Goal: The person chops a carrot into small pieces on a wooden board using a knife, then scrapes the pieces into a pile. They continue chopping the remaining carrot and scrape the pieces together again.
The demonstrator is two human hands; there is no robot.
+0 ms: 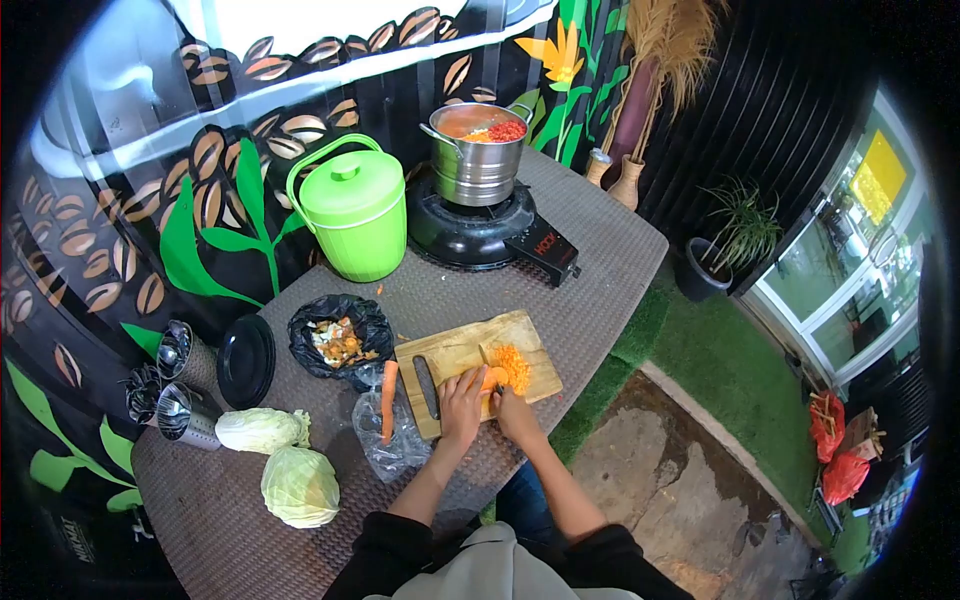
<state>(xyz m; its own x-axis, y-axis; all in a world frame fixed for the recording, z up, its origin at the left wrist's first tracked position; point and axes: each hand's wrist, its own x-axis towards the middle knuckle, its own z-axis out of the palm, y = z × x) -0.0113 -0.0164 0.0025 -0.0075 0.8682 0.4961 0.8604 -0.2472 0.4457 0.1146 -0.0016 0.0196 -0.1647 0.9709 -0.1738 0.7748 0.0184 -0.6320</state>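
Note:
On the wooden cutting board (545,380), my left hand (463,402) presses down on a piece of carrot (493,379), its fingers closed over it. My right hand (515,416) grips a knife (486,355) whose blade lies by the carrot; its handle is mostly hidden in the fingers. Finely diced carrot (515,368) is heaped right of the blade. Left of the board, a long peeled carrot (388,402) rests on a clear plastic bag (402,452). Behind that, a black plastic bag (376,335) stands open with peelings and scraps inside.
A round cabbage (300,488) and a long cabbage (258,430) lie at the left, near metal utensil holders (188,425) and black plates (246,362). Behind are a green lidded bucket (355,225) and a steel pot (475,168) on a black stove (455,232).

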